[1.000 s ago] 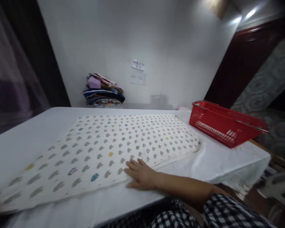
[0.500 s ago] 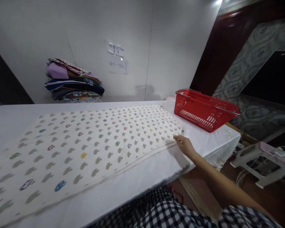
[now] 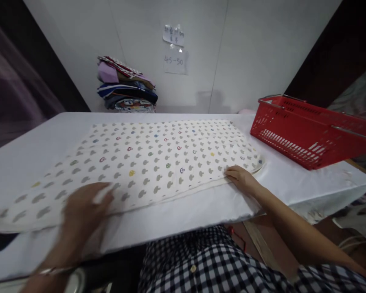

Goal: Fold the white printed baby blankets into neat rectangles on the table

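A cream cloth printed with grey and coloured mushrooms lies spread across the table, with two layers showing along its near edge. My right hand is at that near edge towards the right, fingers closed on the fabric. Beyond it the cloth's right corner curls up a little. Over the left part of the near edge is my left hand, blurred by motion, thumb and fingers apart with nothing between them. Whether it touches the cloth is unclear.
A red plastic basket with metal handles stands at the table's right. Folded fabrics are stacked at the back against the wall, near paper signs. White covering drapes the table. A pale stool stands lower right.
My left hand has come into view over the cloth's near left side. The right hand stays at the near edge, now farther from the right corner. The view has swung left and down.
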The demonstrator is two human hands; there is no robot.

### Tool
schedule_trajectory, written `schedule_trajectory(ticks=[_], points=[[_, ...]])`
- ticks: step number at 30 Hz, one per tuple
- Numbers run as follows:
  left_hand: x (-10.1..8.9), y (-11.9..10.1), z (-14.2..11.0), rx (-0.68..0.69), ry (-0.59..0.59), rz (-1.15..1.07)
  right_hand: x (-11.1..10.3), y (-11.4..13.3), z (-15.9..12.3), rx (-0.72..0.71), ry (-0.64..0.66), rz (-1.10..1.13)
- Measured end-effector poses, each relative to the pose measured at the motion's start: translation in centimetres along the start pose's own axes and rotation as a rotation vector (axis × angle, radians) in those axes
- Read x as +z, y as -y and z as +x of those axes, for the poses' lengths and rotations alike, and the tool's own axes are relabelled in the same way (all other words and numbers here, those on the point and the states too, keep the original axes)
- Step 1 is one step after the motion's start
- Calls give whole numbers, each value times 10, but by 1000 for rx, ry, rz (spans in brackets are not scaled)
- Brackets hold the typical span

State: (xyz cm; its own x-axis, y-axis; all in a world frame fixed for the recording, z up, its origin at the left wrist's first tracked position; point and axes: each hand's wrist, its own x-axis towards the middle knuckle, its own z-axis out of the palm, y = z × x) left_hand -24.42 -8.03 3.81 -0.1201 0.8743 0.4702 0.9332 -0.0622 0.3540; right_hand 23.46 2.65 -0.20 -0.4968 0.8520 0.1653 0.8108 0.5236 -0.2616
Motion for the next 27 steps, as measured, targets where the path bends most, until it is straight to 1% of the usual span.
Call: schedule_trajectory(ticks=[2, 3, 4, 6, 7, 9, 12, 16, 19, 23, 27], points=[[37, -35, -1, 214, 99, -28, 1, -1, 1, 6, 37, 8], [53, -56, -2, 314, 194, -61, 1, -1, 0, 12, 51, 9], [66, -77, -2, 386, 270, -90, 2, -2, 0, 13, 55, 6], [86, -114, 0, 440, 358, -127, 6, -6, -1, -6, 33, -6], [93, -127, 1, 454, 390, -129, 8, -8, -2, -23, 7, -13], [101, -142, 4, 459, 432, -117, 12, -12, -2, -59, -56, -24], [105, -146, 7, 460, 447, -76, 16, -14, -3, -79, -122, -22], [106, -146, 6, 493, 441, 20, 13, -14, -11, -83, -149, 9], [108, -148, 2, 540, 404, 88, 10, -18, -22, -135, -192, 16], [114, -149, -4, 607, 345, 117, 11, -23, -32, -223, -224, 8], [115, -148, -7, 621, 326, 87, 15, -24, -35, -235, -226, -10]])
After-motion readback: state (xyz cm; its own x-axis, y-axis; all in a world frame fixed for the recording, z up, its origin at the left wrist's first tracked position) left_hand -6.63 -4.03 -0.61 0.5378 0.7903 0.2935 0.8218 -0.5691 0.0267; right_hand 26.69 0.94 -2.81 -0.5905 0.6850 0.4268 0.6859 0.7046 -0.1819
